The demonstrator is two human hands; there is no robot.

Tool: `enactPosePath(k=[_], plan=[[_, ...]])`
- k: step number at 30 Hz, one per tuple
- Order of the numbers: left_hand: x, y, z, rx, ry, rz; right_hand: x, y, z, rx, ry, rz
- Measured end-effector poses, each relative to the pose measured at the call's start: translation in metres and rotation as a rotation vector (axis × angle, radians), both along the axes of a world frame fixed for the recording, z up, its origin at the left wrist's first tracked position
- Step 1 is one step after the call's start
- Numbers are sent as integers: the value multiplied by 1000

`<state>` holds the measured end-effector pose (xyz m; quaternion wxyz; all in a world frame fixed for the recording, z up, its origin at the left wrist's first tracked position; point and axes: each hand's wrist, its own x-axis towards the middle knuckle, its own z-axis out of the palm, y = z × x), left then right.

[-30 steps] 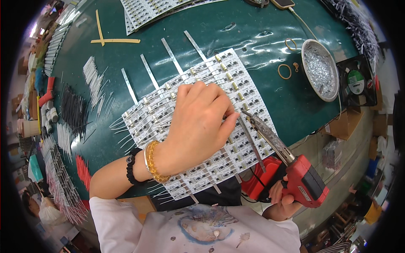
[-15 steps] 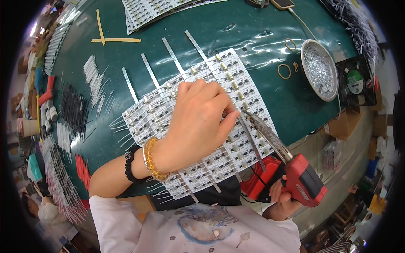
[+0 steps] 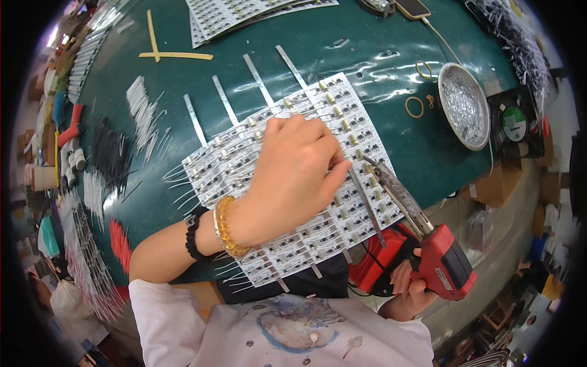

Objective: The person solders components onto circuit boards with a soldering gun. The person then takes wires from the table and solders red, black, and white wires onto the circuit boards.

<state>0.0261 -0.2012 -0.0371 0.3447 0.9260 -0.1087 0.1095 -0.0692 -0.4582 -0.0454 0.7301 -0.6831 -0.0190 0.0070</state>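
Observation:
A white panel of small circuit boards [image 3: 351,104] lies tilted on the green table, with thin white wires fanning from its left side. My left hand [image 3: 299,165] rests over its middle, thumb and fingers pinched together; whatever they hold is hidden beneath the hand. Low on the right, my right hand [image 3: 409,287] grips a red and black soldering gun [image 3: 449,263]. The gun's dark tip points at the panel, a little right of my left thumb. A narrow metal strip [image 3: 367,208] lies across the panel just below that thumb.
Several flat metal strips [image 3: 225,101] jut from the panel's far edge. Bundles of white [image 3: 142,113], black [image 3: 110,150] and red wires [image 3: 119,244] lie left. A bowl of silvery bits [image 3: 465,107] stands right, beside a black fan [image 3: 516,122]. More panels [image 3: 244,15] are stacked at the back.
The whole view has shifted slightly. The soldering gun's tip has moved a little to the right, widening the gap from my left thumb. My left hand keeps its pinch over the panel.

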Motion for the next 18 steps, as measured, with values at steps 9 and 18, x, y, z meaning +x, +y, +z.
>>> enactPosePath(k=[9,18], plan=[[-11,17,15,-18,-116,59,10,-13,-30,241,-77,150],[-47,230,6,831,-175,738,9,-2,-30,228,-72,138]])
